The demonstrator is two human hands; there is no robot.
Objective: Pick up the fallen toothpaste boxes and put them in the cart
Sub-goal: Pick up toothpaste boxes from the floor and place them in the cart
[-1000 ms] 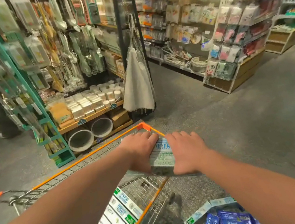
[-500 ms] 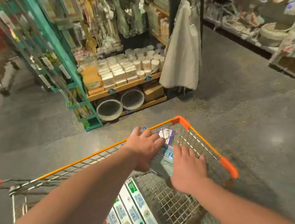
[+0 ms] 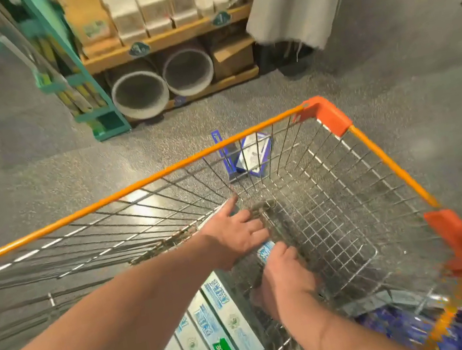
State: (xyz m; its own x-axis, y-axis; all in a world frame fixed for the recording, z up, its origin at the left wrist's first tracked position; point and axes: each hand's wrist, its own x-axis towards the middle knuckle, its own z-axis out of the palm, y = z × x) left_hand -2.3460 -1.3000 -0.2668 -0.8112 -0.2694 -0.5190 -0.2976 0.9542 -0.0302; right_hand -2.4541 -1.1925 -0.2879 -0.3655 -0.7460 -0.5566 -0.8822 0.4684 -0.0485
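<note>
Lowered from rim height since the earlier frame, both hands now reach deep into the wire-mesh cart (image 3: 162,174). The left hand (image 3: 235,235), fingers spread flat, presses on a pale rectangular toothpaste box (image 3: 265,253); the right hand (image 3: 287,283) curls round its near end. Matching cartons (image 3: 216,330) lie flat in a row beside them. A blue-and-white box (image 3: 253,152) lies on the speckled floor (image 3: 389,72) beyond the mesh.
</note>
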